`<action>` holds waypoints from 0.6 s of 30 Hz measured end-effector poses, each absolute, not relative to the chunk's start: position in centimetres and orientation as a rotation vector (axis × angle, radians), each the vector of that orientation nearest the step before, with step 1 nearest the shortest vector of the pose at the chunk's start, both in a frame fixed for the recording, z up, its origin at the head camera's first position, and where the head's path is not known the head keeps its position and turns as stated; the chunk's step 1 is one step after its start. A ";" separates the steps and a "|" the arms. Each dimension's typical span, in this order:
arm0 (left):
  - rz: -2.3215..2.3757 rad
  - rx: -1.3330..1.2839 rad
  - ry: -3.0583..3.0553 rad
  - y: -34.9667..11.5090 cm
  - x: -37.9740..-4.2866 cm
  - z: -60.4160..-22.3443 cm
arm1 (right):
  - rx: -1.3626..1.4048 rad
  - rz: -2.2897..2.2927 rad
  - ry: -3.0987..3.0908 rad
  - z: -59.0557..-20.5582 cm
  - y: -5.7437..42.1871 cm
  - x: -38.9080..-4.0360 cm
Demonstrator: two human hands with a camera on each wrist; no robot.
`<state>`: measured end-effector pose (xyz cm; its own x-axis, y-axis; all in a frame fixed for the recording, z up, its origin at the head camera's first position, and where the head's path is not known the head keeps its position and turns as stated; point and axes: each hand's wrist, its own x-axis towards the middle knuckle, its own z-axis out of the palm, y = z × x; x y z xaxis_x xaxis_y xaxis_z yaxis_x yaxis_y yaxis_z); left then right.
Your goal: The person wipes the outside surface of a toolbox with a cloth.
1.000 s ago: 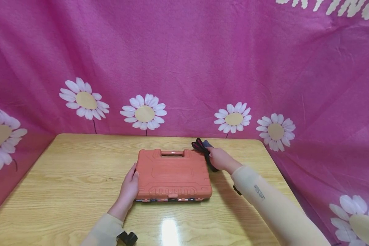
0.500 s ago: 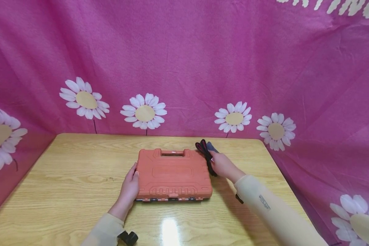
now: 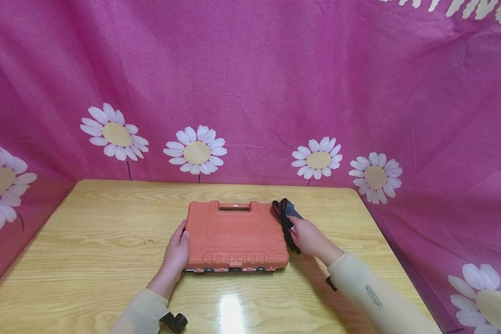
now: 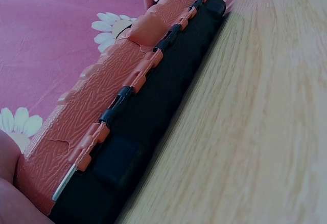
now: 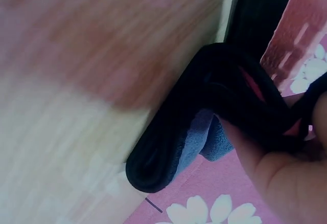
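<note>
An orange tool case [image 3: 234, 236] with a black lower half lies flat on the table, its carry handle toward the back; the left wrist view shows the closed seam. My left hand [image 3: 176, 255] rests along the case's left side, fingers fairly straight, thumb by the top edge. My right hand [image 3: 311, 236] grips a folded blue-grey fabric piece with black edging [image 5: 176, 132] against the case's right side. Its black loops [image 3: 281, 211], red inside, stick out past the fingers. The hand hides much of the bundle, so its exact kind is unclear.
The wooden table [image 3: 108, 232] runs back to a pink cloth backdrop [image 3: 250, 83] printed with white daisies, which also rises at both sides. Black wrist cameras sit on both sleeves. A bright light reflection [image 3: 231, 311] lies in front of the case.
My right hand has slid nearer along the case's right side, bringing the fabric bundle with it. The left hand and the case have stayed in place.
</note>
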<state>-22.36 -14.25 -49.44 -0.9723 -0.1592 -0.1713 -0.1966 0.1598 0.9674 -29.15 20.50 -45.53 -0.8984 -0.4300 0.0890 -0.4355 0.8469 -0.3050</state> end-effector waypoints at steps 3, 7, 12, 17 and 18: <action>1.985 -0.365 2.371 -14.3 -22.3 -49.4 | 0.696 0.525 -2.997 -45.7 20.7 -28.0; 1.990 -0.363 2.370 -14.3 -22.4 -49.4 | 0.673 0.566 -2.994 -45.8 21.0 -26.4; 1.995 -0.360 2.360 -14.3 -22.4 -49.5 | 0.640 0.609 -3.017 -45.7 21.2 -24.6; 1.997 -0.359 2.351 -14.3 -22.4 -49.6 | 0.618 0.641 -3.006 -45.7 21.4 -22.9; 1.996 -0.359 2.353 -14.3 -22.4 -49.6 | 0.616 0.640 -3.002 -45.7 21.4 -22.6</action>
<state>-22.38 -14.32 -49.59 -0.9726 -0.1524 -0.1754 -0.1979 0.1476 0.9690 -22.64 21.39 -45.67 -0.9225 -0.3752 0.0911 -0.3797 0.8389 -0.3900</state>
